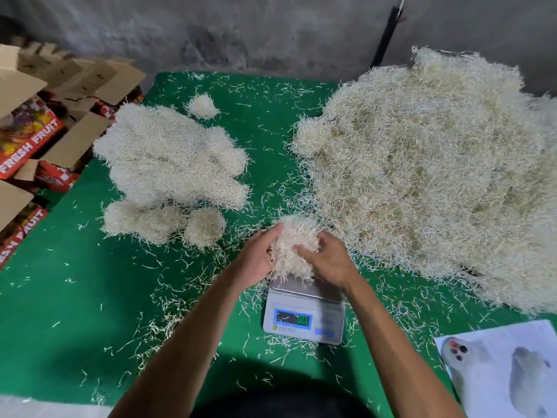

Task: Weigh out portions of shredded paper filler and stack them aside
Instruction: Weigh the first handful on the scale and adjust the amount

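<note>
- We see a tabletop [75, 342] covered in green felt-like cloth, strewn all over with loose pale paper strands.
- On its right side lies a big loose heap of cream shredded paper filler [437, 176].
- On its left we find a cluster of rounded, compact cream shredded-paper portions [168, 164], with one small ball [202, 106] apart behind them.
- Near the front edge stands a small white digital scale with a steel pan [303, 315].
- At the front right corner lies a white printed sheet [500, 369].
</note>
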Available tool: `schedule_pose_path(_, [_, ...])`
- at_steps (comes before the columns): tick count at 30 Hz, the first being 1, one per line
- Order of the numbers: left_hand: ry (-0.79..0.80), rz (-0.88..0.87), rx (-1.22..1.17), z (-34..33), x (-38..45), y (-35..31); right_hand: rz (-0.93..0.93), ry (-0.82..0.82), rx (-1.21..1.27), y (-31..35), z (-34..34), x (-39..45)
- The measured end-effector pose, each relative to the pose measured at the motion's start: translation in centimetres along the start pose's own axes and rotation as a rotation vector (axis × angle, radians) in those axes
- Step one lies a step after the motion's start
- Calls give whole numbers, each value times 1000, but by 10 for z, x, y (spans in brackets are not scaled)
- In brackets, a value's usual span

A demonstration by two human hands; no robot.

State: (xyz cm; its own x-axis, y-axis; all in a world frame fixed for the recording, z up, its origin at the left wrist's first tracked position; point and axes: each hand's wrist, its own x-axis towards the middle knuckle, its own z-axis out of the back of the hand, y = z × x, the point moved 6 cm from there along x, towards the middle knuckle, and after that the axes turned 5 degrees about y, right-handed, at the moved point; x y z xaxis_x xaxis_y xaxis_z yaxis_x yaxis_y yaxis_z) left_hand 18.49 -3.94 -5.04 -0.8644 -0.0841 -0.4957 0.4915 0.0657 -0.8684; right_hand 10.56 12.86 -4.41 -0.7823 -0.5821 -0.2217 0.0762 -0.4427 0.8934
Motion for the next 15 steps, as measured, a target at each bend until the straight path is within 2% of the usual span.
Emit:
schedule_pose_path(2, [6,-29,-34,2,0,1,-17,-123,-44,-13,19,-3])
schedule_pose_path(3, [-25,-8,-57,3,2,5,-45,-125,-89,-18,23,-5])
schedule_pose_path(6, [-95,-5,-146,8,10,17,-153,39,-382,-33,26,-11])
schedule_pose_path(7, [-100,0,-161,8,10,19,-171,29,-454,-37,32,-13])
schedule_pose_path(12, [-122,-6,-196,16,20,27,-123,-403,-314,-36,71,-30])
schedule_pose_path(15, [-125,-13,-214,16,23,29,-125,-431,-285,-37,68,-36])
